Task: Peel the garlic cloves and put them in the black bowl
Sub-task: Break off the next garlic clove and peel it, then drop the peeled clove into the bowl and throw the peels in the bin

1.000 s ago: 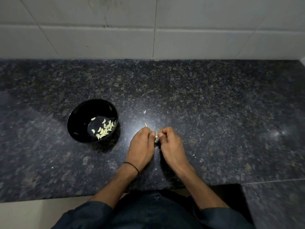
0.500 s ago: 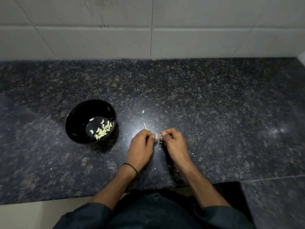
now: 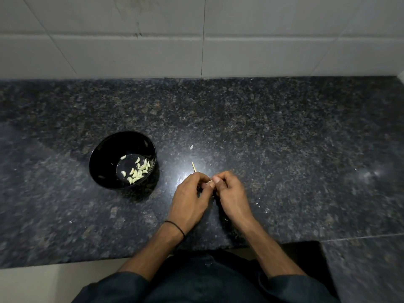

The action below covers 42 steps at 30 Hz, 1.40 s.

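**Garlic clove** (image 3: 209, 182) — centre of the frame. Only a pale sliver shows where my two hands meet. The left hand (image 3: 189, 200) and right hand (image 3: 232, 193) are brought together, fingertips pinching the clove from either side. The thumbs hide most of it, so I cannot tell how much skin is off.

**Handling, as I judge it:** very light and firm, but easily bruised. The papery skin should be dry and brittle, the bared flesh a little slick. I would hold the blunt root end and work a nail under loose skin at the tip.

**Black bowl** (image 3: 105, 152) — left of centre, upright, well apart from the hands. A cluster of peeled cloves (image 3: 137, 171) lies toward the right of its floor.

**Thin pale stick** (image 3: 193, 166) — pokes out just above the left hand. I cannot tell whether it is held.

**Skin scraps** (image 3: 267, 210) — scattered on the granite countertop (image 3: 284, 132), to the lower right of the hands.
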Available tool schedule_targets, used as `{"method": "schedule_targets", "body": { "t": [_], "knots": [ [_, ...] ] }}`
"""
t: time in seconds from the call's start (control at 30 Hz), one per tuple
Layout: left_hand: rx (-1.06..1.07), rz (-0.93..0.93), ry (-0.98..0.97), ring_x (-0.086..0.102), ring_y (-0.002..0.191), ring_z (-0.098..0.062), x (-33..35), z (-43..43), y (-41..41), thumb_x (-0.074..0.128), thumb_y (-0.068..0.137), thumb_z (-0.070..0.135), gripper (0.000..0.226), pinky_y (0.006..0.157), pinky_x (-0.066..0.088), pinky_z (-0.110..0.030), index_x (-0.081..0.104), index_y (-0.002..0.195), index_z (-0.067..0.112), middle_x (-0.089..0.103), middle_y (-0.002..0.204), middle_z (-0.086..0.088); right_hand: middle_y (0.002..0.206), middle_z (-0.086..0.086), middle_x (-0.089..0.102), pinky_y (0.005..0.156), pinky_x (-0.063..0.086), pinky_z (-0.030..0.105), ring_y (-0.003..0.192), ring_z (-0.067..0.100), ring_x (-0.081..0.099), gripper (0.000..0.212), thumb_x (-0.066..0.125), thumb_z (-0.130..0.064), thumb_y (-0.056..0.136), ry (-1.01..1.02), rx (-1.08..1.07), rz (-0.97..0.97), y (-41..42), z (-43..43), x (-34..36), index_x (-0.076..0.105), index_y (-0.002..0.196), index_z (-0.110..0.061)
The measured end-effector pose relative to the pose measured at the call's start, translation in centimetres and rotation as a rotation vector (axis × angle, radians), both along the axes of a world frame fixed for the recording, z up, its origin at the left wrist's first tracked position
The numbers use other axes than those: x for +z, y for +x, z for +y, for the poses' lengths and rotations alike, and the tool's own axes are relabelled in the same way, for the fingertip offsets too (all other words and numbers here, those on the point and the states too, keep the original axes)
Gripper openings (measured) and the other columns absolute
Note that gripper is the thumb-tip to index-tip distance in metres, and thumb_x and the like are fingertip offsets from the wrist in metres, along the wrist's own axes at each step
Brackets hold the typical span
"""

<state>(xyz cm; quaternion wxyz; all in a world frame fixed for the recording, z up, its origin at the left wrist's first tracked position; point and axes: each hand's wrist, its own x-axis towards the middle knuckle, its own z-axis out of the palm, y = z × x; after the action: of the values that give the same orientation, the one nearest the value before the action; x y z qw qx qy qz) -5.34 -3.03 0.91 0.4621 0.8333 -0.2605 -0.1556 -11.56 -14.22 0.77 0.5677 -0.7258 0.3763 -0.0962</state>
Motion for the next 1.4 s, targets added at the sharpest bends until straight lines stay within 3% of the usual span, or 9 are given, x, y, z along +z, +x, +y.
{"method": "schedule_targets", "body": {
  "t": [0.17, 0.33, 0.5, 0.67, 0.77, 0.97, 1.17, 1.23, 1.4],
  "knots": [
    [0.076, 0.001, -0.039, 0.063, 0.078, -0.004, 0.3, 0.6, 0.3, 0.067, 0.094, 0.021, 0.006, 0.073, 0.050, -0.027, 0.066, 0.089, 0.022, 0.070, 0.084, 0.013, 0.071, -0.008, 0.064, 0.058, 0.043, 0.012, 0.060, -0.004, 0.054, 0.017, 0.060, -0.016, 0.100, 0.051, 0.020, -0.052, 0.1, 0.5, 0.5, 0.062, 0.084, -0.014],
    [0.158, -0.009, -0.021, 0.059, 0.073, 0.000, 0.6, 1.7, 1.1, 0.066, 0.095, 0.020, 0.009, 0.068, 0.042, -0.020, 0.067, 0.087, 0.020, 0.069, 0.081, 0.012, 0.076, -0.003, 0.066, 0.063, 0.044, 0.019, 0.066, 0.004, 0.055, 0.014, 0.058, -0.020, 0.101, 0.049, 0.001, -0.021, 0.2, 0.2, 0.1, 0.063, 0.090, -0.012],
    [0.190, -0.127, 0.044, 0.058, 0.083, -0.017, -0.7, 4.4, 2.1, 0.065, 0.095, 0.017, 0.010, 0.078, 0.048, -0.038, 0.063, 0.086, 0.017, 0.064, 0.085, 0.006, 0.088, -0.002, 0.060, 0.068, 0.035, 0.007, 0.080, 0.011, 0.053, 0.015, 0.050, -0.006, 0.101, -0.357, 0.123, 0.044, 0.7, -0.9, -0.2, 0.059, 0.091, -0.014],
    [0.221, -0.172, 0.113, 0.057, 0.086, -0.017, -1.9, 6.3, 2.7, 0.065, 0.094, 0.014, 0.006, 0.079, 0.050, -0.041, 0.063, 0.090, 0.017, 0.061, 0.089, 0.004, 0.099, 0.005, 0.054, 0.078, 0.043, 0.034, 0.089, 0.020, 0.047, 0.017, 0.045, -0.010, 0.103, -0.742, 0.352, 0.022, 1.8, 0.3, -1.6, 0.062, 0.102, -0.008],
    [0.237, -0.184, 0.148, 0.058, 0.088, -0.020, -2.1, 6.6, 3.0, 0.066, 0.093, 0.012, 0.005, 0.080, 0.047, -0.037, 0.064, 0.091, 0.016, 0.063, 0.090, 0.002, 0.110, 0.005, 0.054, 0.087, 0.043, 0.035, 0.097, 0.022, 0.048, 0.022, 0.043, -0.022, 0.104, -0.885, 0.513, 0.007, 0.3, 1.8, -2.0, 0.061, 0.112, -0.010],
    [0.238, -0.208, 0.174, 0.055, 0.086, -0.022, -2.6, 6.8, 3.0, 0.068, 0.090, 0.008, 0.008, 0.078, 0.040, -0.032, 0.064, 0.093, 0.015, 0.060, 0.088, -0.001, 0.132, 0.013, 0.060, 0.111, 0.037, 0.032, 0.122, 0.027, 0.051, 0.043, 0.040, -0.006, 0.092, -1.001, 0.725, -0.080, -4.4, 0.7, -3.5, 0.062, 0.129, -0.001],
    [0.220, -0.235, 0.160, 0.055, 0.088, -0.021, -2.7, 7.0, 2.8, 0.066, 0.090, 0.005, 0.011, 0.081, 0.045, -0.038, 0.064, 0.096, 0.014, 0.059, 0.091, 0.000, 0.147, 0.013, 0.053, 0.112, 0.043, 0.036, 0.135, 0.028, 0.051, 0.056, 0.030, 0.000, 0.091, -1.044, 0.933, -0.098, -6.6, -2.3, -2.9, 0.056, 0.140, -0.002],
    [0.221, -0.235, 0.151, 0.055, 0.090, -0.021, -2.8, 7.2, 2.6, 0.066, 0.090, 0.004, 0.014, 0.083, 0.046, -0.035, 0.065, 0.101, 0.012, 0.059, 0.095, -0.001, 0.145, 0.014, 0.055, 0.111, 0.044, 0.035, 0.133, 0.028, 0.052, 0.054, 0.032, -0.001, 0.092, -1.062, 0.985, -0.116, -6.9, -3.1, -2.7, 0.056, 0.139, -0.001],
    [0.279, -0.219, 0.132, 0.051, 0.085, -0.010, -2.0, 7.8, 1.3, 0.064, 0.092, 0.003, 0.023, 0.087, 0.036, -0.006, 0.064, 0.115, 0.006, 0.056, 0.107, -0.007, 0.131, 0.016, 0.061, 0.098, 0.053, 0.036, 0.118, 0.027, 0.056, 0.037, 0.041, -0.008, 0.101, -1.080, 1.079, -0.210, -7.0, -5.2, -2.9, 0.061, 0.130, 0.001]
  ]
}}
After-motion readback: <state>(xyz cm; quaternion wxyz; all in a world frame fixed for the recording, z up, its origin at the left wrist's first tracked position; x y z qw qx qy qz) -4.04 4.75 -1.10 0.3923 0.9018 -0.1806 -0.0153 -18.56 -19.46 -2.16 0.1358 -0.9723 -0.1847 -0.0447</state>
